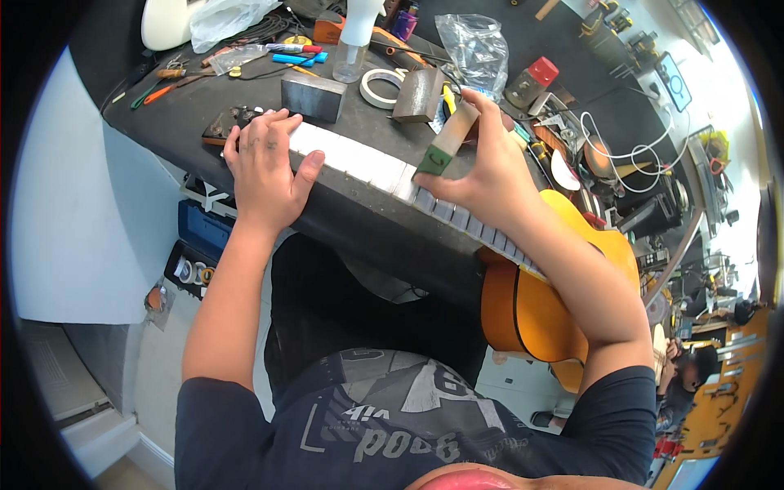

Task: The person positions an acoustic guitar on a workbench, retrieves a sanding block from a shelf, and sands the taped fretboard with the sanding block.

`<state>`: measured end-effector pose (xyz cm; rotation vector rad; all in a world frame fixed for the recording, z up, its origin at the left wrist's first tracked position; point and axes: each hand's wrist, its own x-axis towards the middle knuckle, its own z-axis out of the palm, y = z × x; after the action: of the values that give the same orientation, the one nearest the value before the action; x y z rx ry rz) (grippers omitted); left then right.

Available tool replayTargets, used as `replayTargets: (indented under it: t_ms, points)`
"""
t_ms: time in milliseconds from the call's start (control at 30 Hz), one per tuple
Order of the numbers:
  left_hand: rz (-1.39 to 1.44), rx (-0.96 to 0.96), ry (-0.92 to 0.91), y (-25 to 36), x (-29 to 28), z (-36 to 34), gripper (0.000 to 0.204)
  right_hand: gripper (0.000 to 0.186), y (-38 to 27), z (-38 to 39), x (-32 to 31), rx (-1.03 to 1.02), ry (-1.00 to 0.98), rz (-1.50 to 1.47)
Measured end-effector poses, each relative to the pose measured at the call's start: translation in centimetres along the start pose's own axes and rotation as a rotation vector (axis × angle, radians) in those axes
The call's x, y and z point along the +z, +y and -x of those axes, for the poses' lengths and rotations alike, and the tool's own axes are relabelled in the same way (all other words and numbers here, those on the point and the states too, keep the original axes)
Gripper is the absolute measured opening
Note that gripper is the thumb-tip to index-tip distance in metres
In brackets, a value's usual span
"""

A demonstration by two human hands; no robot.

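Observation:
An acoustic guitar lies with its orange body (604, 257) at my right and its neck across the front of the dark workbench. Pale strips cover the fretboard (355, 159) along its left stretch, while darker sections with crosswise lines run toward the body. My left hand (269, 167) rests over the neck beside the headstock (222, 126), fingers laid across it and thumb apart. Between thumb and fingers, my right hand (490, 167) grips a small rectangular block (454, 139), tan with a green end. The block is tilted at the fretboard; whether its underside touches cannot be seen.
Behind the neck stand a dark metal block (314, 100), another heavy block (418, 95), a tape roll (381, 88) and a spray bottle (354, 41). Farther right are a red-lidded jar (532, 82), white cable (637, 153) and crowded tools. Another person (690, 371) sits at far right.

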<state>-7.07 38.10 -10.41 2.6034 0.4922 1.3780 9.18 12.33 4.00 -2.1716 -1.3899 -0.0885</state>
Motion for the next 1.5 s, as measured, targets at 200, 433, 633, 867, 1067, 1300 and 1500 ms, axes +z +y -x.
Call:
replayTargets:
  t_ms: [200, 433, 633, 867, 1067, 1300, 1500]
  points:
    - [0.001, 0.007, -0.007, 0.3, -0.5, 0.8, 0.058, 0.118, -0.9, 0.3, 0.0, 0.011, -0.025, 0.004]
    - [0.021, 0.012, -0.004, 0.3, -0.3, 0.8, 0.062, 0.122, -0.4, 0.1, 0.5, 0.008, -0.004, -0.044]
    - [0.016, 0.033, 0.019, 0.3, 0.3, 0.4, 0.062, 0.123, -0.5, -0.1, 2.1, -0.252, 0.038, -0.012]
    - [0.011, 0.005, 0.005, 0.3, -0.2, 0.8, 0.060, 0.118, -1.7, -0.3, 1.7, -0.056, -0.057, -0.076]
    - [-0.006, 0.012, -0.013, 0.5, 0.0, 0.5, 0.061, 0.110, -1.9, 0.7, 1.8, -0.303, -0.019, -0.006]
    - [-0.015, 0.018, -0.004, 0.7, 0.2, 0.4, 0.062, 0.120, -1.8, -0.7, 3.0, -0.192, -0.036, -0.045]
    - [-0.008, 0.007, 0.016, 0.0, 0.5, 0.4, 0.065, 0.115, -2.6, -1.4, 3.9, -0.252, -0.030, -0.099]
